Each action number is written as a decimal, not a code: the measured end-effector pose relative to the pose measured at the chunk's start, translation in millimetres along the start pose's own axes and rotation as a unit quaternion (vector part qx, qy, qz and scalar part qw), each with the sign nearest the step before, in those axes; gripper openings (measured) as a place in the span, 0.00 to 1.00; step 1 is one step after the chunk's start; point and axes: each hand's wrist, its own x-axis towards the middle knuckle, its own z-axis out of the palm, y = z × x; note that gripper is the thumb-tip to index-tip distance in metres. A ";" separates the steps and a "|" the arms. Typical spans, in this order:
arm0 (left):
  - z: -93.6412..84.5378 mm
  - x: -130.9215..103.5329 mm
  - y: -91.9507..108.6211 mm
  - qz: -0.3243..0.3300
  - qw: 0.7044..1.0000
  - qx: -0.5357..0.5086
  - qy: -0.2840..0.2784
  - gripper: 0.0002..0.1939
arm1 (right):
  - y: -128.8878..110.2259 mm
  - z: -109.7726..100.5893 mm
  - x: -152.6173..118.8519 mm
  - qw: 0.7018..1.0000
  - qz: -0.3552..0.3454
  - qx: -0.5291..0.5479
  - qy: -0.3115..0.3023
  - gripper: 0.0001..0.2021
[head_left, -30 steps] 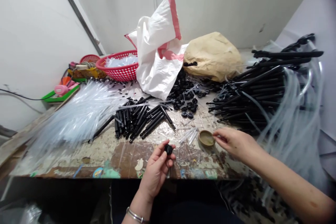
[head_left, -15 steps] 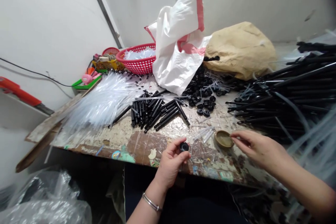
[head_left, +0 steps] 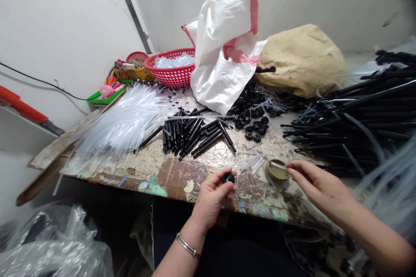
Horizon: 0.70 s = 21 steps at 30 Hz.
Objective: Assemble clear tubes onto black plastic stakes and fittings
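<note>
My left hand [head_left: 212, 195] is closed on a small black round cap [head_left: 229, 178], held between thumb and fingers just above the table's front edge. A thin clear tube [head_left: 278, 165] is pinched in the fingertips of my right hand [head_left: 320, 186]. Its free end reaches over a small olive-brown dish [head_left: 277, 175] on the table. Left of the dish lie several short clear tubes [head_left: 256, 163]. Black ribbed cap pieces [head_left: 256, 137] are scattered behind them. Short black rods [head_left: 188, 134] form a pile farther left.
Long clear tubes [head_left: 120, 117] spread over the table's left side. Long black rods [head_left: 357, 125] are heaped at the right. A red basket [head_left: 170, 75], a white sack [head_left: 221, 60] and a brown paper bag [head_left: 302, 60] stand at the back.
A thin clear tube now shows in my right fingertips above the dish, where before only fingers at its rim were plain. The black cap in my left hand has tilted slightly.
</note>
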 end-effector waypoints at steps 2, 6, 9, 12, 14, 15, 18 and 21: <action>-1.6 1.4 1.9 -0.006 0.999 -0.047 0.007 0.16 | -13.6 0.8 -2.7 0.999 0.010 0.048 -0.018 0.16; -2.1 2.8 5.4 -0.025 0.996 -0.088 0.007 0.17 | -46.2 10.9 -7.2 0.987 -0.002 0.150 -0.065 0.15; -0.9 2.6 6.5 -0.030 0.996 -0.089 0.010 0.16 | -65.9 22.2 -7.5 0.975 -0.031 0.205 -0.082 0.13; -0.6 2.6 5.2 -0.014 0.996 -0.087 0.010 0.14 | -75.1 31.7 -5.9 0.970 -0.065 0.223 -0.080 0.11; -0.8 2.9 3.8 -0.003 0.996 -0.089 0.012 0.13 | -76.7 36.2 -5.1 0.968 -0.082 0.224 -0.079 0.10; -0.8 3.1 3.2 0.000 0.996 -0.091 0.015 0.13 | -76.7 38.1 -4.8 0.967 -0.088 0.224 -0.080 0.10; -0.5 3.9 2.2 -0.006 0.995 -0.098 0.024 0.14 | -76.0 42.2 -4.8 0.967 -0.094 0.224 -0.081 0.09; -0.5 4.7 1.5 -0.011 0.994 -0.102 0.033 0.14 | -75.3 44.6 -4.9 0.968 -0.094 0.219 -0.078 0.09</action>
